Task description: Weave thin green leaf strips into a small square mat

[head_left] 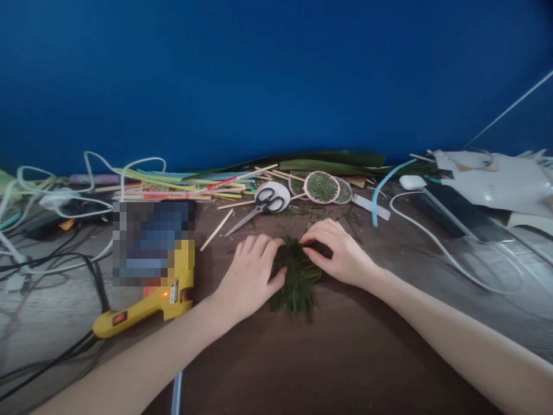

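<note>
A small heap of cut green leaf strips (296, 285) lies on the dark brown tabletop between my hands. My left hand (253, 276) rests against its left side, thumb and fingers apart around the edge. At the upper right of the heap, my right hand (337, 253) has thumb and forefinger pinched at the strips' edge. Dark green shows between those fingers; the exact piece is blurred. Beyond my hands lie black-handled scissors (270, 200), partly over a white disc (283, 196). A round pink-rimmed piece (322, 187) filled with green bits lies further right.
A yellow glue gun (142, 314) with a lit orange light lies left, near tangled white and black cables. Thin sticks and coloured strips (207, 184) line the back before a blue wall (276, 75). At right are a phone (466, 210), a white earbud case (412, 183) and a cable.
</note>
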A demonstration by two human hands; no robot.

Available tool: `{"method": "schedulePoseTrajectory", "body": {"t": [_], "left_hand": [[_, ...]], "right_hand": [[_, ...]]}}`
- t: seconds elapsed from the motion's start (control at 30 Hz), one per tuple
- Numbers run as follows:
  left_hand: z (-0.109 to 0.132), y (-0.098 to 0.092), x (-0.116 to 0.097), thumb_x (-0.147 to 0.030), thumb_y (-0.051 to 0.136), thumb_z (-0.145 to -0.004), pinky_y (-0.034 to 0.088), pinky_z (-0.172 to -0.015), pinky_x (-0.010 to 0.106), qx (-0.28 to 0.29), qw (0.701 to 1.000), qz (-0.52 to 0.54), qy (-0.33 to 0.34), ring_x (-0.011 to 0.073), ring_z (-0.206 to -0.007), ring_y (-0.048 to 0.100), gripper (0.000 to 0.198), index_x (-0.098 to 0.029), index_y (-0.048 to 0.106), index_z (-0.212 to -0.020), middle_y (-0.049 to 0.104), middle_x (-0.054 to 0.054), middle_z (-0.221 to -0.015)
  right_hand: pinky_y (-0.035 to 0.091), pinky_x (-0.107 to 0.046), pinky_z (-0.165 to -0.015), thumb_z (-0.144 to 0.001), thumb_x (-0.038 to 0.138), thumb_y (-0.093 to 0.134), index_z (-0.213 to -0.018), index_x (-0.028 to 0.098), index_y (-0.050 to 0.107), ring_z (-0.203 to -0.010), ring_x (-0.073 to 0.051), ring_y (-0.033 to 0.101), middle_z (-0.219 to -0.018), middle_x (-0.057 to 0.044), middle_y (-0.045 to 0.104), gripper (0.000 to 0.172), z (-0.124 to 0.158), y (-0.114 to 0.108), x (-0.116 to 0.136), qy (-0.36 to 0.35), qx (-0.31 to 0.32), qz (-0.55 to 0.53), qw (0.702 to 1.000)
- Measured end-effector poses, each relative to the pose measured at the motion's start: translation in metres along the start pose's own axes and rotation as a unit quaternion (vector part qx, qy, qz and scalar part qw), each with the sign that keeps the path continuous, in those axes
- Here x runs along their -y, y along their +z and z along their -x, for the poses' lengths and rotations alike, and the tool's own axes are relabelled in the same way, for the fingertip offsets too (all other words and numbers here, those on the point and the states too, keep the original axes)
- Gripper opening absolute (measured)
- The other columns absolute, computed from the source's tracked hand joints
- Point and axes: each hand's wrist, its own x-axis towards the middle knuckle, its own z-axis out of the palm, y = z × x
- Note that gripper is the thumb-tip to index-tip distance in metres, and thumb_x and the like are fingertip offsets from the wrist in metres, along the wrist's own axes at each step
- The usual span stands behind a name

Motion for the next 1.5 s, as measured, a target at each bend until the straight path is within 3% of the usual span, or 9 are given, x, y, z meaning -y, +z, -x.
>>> {"method": "schedulePoseTrajectory", "body": {"t": [0.47, 0.77, 0.97, 1.5], "left_hand": [[0.0009, 0.0001, 0.0017, -0.027, 0.050, -0.081, 0.040, -0.075, 0.038, -0.014, 1.000, 0.022, -0.006, 0.0232, -0.091, 0.047, 0.023, -0.018, 0.045, -0.101, 0.052, 0.007, -0.097], [0.0037, -0.0007, 0.0038, -0.024, 0.056, -0.076, 0.041, -0.080, 0.040, -0.045, 0.994, 0.070, -0.065, 0.0232, -0.092, 0.048, 0.022, -0.018, 0.047, -0.095, 0.052, 0.006, -0.095], [0.0054, -0.0030, 0.0067, -0.020, 0.055, -0.077, 0.042, -0.083, 0.039, -0.034, 0.987, 0.125, -0.092, 0.0211, -0.092, 0.049, 0.017, -0.017, 0.050, -0.092, 0.053, 0.005, -0.094], [0.0044, -0.0025, 0.0077, -0.019, 0.055, -0.078, 0.042, -0.079, 0.041, -0.027, 0.991, 0.105, -0.085, 0.0216, -0.089, 0.049, 0.013, -0.018, 0.050, -0.089, 0.053, 0.005, -0.093]], "right_hand": [[0.037, -0.034, -0.075, -0.080, 0.018, 0.050, -0.089, 0.017, 0.058, -0.084, -0.018, 0.048, -0.087, -0.006, 0.058, 0.011, -0.0013, 0.0020, -0.0008, 0.005, 0.059, 0.014, 0.998], [0.036, -0.034, -0.074, -0.081, 0.018, 0.049, -0.089, 0.018, 0.058, -0.083, -0.019, 0.047, -0.087, -0.006, 0.058, 0.011, -0.0016, 0.0027, 0.0000, 0.009, 0.062, 0.007, 0.998], [0.036, -0.034, -0.074, -0.081, 0.018, 0.049, -0.089, 0.018, 0.058, -0.083, -0.018, 0.047, -0.087, -0.006, 0.058, 0.011, -0.0010, 0.0026, -0.0009, 0.007, 0.062, 0.006, 0.998], [0.036, -0.033, -0.074, -0.080, 0.017, 0.050, -0.086, 0.019, 0.056, -0.080, -0.018, 0.047, -0.081, -0.005, 0.057, 0.009, -0.0017, 0.0018, -0.0004, 0.011, 0.062, -0.003, 0.998]]}}
